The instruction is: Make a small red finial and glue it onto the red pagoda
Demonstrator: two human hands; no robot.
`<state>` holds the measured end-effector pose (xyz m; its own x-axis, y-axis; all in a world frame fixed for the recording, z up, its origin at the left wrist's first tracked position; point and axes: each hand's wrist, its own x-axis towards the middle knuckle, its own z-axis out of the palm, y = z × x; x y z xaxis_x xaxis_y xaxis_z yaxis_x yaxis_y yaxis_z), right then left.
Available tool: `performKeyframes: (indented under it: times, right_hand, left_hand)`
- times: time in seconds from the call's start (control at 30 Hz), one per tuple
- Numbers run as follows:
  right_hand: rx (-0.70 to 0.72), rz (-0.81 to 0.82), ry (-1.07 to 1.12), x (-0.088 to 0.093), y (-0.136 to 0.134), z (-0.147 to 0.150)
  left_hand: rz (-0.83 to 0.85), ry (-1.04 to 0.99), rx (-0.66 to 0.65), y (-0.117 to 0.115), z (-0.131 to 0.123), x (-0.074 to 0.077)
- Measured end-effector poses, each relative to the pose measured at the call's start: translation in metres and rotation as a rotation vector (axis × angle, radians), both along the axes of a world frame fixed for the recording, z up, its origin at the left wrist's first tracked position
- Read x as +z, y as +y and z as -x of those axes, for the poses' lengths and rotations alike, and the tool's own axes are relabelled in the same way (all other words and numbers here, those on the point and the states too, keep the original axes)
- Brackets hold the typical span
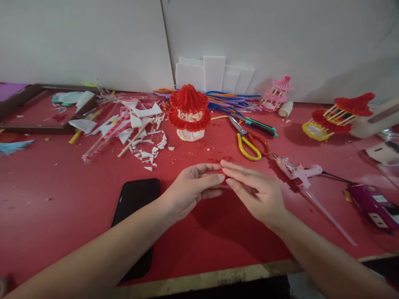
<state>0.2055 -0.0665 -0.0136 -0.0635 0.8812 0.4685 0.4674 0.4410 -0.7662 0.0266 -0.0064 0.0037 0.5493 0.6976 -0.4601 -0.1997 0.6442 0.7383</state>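
Note:
My left hand (193,185) and my right hand (252,189) meet fingertip to fingertip over the red table (62,199). Together they pinch a small red piece (222,172), mostly hidden by the fingers; it looks like a bit of red pipe cleaner. Just beyond them lie small red scraps (220,159). Further back stands a red pagoda model (189,112) with fuzzy red roofs and a pale stick frame. A black phone (137,207) lies face down under my left forearm.
Yellow-and-red scissors (249,143) and a pink glue gun (296,171) lie to the right. White foam scraps (146,141), coloured pipe cleaners (230,101), two other pagoda models (339,116) (276,94), a purple box (374,205) and a wooden tray (40,110) surround the spot.

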Motion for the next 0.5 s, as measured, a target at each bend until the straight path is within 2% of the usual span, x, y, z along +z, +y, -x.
performKeyframes:
  times: [0.2, 0.5]
  right_hand:
    - [0.101, 0.302, 0.484, -0.002, 0.006, 0.0024]
    - [0.122, 0.411, 0.523, 0.0049, 0.0019, -0.0006]
  left_hand:
    - [-0.037, -0.047, 0.0, -0.0002, -0.0011, -0.0034]
    - [-0.114, -0.075, -0.054, -0.0007, 0.0003, -0.0073]
